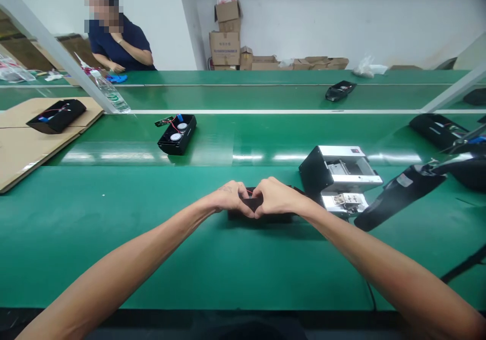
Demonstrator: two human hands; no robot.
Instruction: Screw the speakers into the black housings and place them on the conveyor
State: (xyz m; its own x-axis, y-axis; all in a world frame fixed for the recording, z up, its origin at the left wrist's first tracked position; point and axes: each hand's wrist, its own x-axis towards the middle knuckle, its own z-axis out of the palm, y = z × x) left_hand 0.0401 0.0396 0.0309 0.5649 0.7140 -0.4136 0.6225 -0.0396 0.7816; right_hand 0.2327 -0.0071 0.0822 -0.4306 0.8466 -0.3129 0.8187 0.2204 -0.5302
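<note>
A black speaker housing [253,212] lies on the green bench in front of me. My left hand [229,197] is curled over its left half and my right hand [276,197] over its right half. The thumbs and fingertips of both hands meet above its middle, where a bit of red wire shows. Most of the housing is hidden under my hands.
A black and silver fixture [339,174] stands just right of my hands, with black tools [398,193] beyond it. More black housings [177,134] [56,116] [340,90] lie on the conveyor and on cardboard. A person in dark blue [119,44] sits across at far left.
</note>
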